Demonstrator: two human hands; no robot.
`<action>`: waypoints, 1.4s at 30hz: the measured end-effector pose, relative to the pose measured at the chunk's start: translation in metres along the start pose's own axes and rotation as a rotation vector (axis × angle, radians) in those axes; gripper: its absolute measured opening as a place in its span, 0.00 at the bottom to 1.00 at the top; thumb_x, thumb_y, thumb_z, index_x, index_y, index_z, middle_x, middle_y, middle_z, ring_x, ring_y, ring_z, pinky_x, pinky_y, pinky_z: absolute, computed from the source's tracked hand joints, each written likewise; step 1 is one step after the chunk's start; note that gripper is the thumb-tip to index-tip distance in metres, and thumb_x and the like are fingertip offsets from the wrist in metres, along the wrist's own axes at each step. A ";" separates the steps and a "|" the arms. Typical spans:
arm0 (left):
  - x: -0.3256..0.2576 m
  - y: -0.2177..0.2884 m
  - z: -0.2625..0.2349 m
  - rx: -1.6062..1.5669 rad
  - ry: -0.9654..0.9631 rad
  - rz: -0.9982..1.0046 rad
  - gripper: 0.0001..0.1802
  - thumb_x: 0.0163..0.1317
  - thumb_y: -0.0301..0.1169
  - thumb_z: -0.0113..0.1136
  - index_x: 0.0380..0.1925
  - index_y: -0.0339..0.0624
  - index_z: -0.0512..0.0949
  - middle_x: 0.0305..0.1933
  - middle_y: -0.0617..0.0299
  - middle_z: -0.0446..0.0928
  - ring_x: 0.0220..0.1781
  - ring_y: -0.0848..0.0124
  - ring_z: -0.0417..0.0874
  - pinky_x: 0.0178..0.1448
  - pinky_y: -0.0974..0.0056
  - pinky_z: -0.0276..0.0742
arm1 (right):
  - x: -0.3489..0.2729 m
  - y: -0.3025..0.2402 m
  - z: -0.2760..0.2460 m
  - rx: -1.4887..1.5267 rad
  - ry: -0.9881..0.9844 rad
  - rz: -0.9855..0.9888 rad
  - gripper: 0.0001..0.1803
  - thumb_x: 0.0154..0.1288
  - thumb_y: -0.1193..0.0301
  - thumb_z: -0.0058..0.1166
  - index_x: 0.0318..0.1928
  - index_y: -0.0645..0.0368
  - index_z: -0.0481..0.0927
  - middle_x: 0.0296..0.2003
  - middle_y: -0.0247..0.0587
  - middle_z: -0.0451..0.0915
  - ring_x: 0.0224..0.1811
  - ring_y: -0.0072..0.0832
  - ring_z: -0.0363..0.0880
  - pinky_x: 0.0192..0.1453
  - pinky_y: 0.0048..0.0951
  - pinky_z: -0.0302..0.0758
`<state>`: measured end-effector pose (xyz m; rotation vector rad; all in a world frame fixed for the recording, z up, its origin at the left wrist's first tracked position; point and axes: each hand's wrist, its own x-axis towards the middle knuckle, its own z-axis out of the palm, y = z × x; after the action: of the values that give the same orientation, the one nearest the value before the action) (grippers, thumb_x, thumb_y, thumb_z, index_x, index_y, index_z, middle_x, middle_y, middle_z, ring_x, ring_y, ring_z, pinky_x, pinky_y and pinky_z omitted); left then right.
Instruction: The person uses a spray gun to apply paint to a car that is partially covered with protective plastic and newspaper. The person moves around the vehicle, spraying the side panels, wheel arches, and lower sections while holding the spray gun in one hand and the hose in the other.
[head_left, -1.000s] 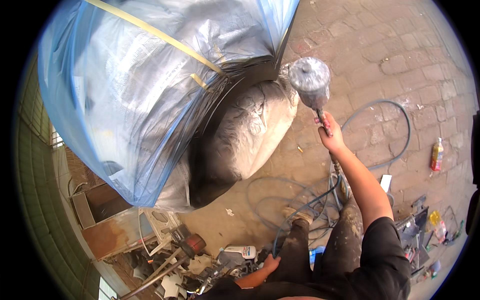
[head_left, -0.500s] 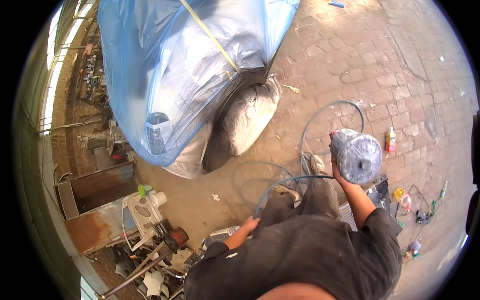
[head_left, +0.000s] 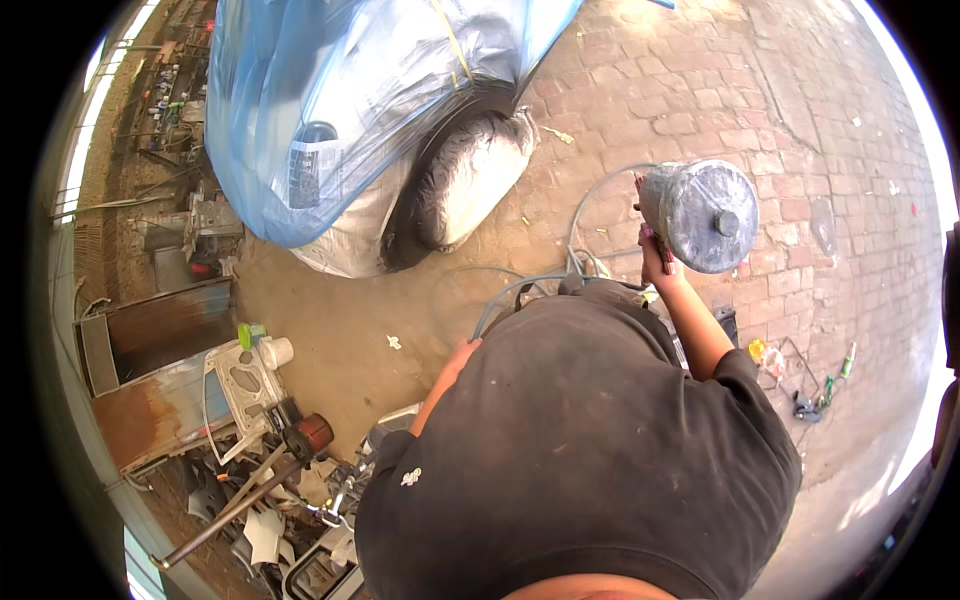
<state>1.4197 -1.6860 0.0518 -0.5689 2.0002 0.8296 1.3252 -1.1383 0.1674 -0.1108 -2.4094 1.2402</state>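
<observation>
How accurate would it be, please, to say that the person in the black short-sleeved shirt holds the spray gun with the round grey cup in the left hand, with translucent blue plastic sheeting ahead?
Only the side is wrong: the head view shows the spray gun in the right hand, not the left hand. The translucent blue plastic sheeting is indeed ahead.

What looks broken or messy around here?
The metal panel on the left looks damaged: brown, rust-like patches spread over its paint. Below it, loose parts lie in a jumbled heap. A crumpled white scrap also looks like litter on the bare floor.
</observation>
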 end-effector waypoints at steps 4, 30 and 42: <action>-0.002 -0.009 -0.014 0.065 0.113 -0.044 0.33 0.61 0.50 0.60 0.49 0.24 0.76 0.46 0.40 0.81 0.49 0.57 0.83 0.51 0.54 0.76 | 0.005 -0.027 -0.001 0.124 -0.018 0.073 0.14 0.63 0.75 0.50 0.50 0.58 0.78 0.32 0.39 0.78 0.33 0.28 0.75 0.40 0.32 0.72; 0.029 -0.002 -0.018 0.365 0.194 0.085 0.34 0.62 0.51 0.57 0.51 0.25 0.75 0.51 0.34 0.78 0.57 0.46 0.79 0.58 0.51 0.74 | -0.041 0.000 -0.003 0.046 0.115 0.016 0.13 0.67 0.73 0.48 0.51 0.59 0.78 0.30 0.37 0.78 0.30 0.26 0.72 0.38 0.30 0.70; -0.007 0.033 -0.007 0.343 0.147 0.098 0.34 0.63 0.51 0.57 0.51 0.26 0.75 0.53 0.35 0.77 0.59 0.47 0.78 0.59 0.52 0.73 | -0.061 0.024 -0.002 -0.106 0.117 0.018 0.09 0.70 0.68 0.51 0.40 0.59 0.80 0.32 0.43 0.80 0.36 0.33 0.76 0.43 0.37 0.72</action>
<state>1.3978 -1.6681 0.0715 -0.3429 2.2571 0.4944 1.3784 -1.1380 0.1291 -0.2300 -2.3771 1.0817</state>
